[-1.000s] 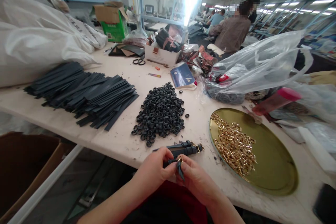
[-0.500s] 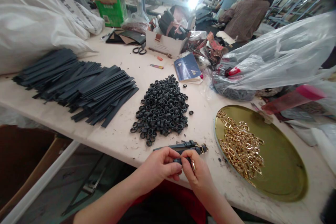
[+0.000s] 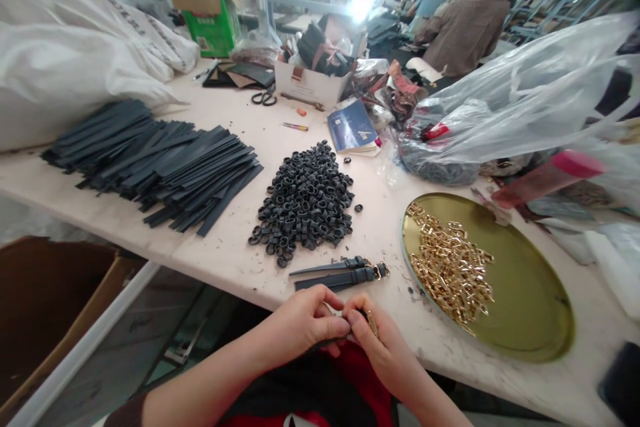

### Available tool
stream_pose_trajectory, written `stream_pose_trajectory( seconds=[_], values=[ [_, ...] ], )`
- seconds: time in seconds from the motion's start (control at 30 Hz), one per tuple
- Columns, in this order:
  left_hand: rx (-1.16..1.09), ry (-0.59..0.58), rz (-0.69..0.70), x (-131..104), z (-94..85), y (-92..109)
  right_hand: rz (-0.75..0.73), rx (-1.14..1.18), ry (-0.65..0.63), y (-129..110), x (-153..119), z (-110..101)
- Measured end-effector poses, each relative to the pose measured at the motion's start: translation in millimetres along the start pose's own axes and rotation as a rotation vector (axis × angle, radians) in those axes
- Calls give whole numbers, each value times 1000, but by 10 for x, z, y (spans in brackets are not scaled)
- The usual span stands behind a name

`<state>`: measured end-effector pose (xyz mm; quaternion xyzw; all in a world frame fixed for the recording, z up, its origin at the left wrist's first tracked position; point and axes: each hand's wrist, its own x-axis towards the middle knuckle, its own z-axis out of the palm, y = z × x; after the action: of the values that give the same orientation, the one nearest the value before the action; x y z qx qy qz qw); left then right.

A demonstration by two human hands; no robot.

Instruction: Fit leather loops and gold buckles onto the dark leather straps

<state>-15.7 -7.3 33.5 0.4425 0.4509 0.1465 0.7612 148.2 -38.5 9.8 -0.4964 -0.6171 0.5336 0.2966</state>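
My left hand [image 3: 317,321] and my right hand [image 3: 375,333] meet at the table's front edge, fingers closed. Between them is a dark strap, mostly hidden by the fingers. A gold buckle [image 3: 371,322] shows in my right hand, and my left thumb and fingers pinch the strap beside it. Just beyond the hands lie a few dark straps [image 3: 333,278] with gold buckles at their right ends. Behind those is a heap of small black loops [image 3: 305,197]. To the right, a round gold-coloured tray [image 3: 533,307] holds a pile of gold buckles [image 3: 450,267].
Many flat dark strips [image 3: 165,163] lie at the left beside a white sack [image 3: 65,60]. Scissors [image 3: 264,97], a blue booklet [image 3: 353,127], a white box [image 3: 310,85] and plastic bags [image 3: 520,100] stand farther back. A person [image 3: 463,20] is in the background.
The hands have drawn slightly nearer my body, uncovering more of the finished-looking straps on the table. The dark piece between the fingers is now more hidden. The view has shifted slightly.
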Motion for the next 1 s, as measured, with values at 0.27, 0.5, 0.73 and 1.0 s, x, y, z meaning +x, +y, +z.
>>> stream_pose_trajectory(
  seconds=[0.27,0.5,0.73,1.0],
  values=[
    [398,-108,62,-219,80,76,-144,-136,90,30,-195,30],
    [528,-134,134,-324,202,69,-137,47,250,-48,-371,159],
    [682,-114,218,-398,296,-4,-208,-85,196,1,-475,236],
    [1165,360,446,208,142,68,-249,-439,518,259,111,-269]
  ],
)
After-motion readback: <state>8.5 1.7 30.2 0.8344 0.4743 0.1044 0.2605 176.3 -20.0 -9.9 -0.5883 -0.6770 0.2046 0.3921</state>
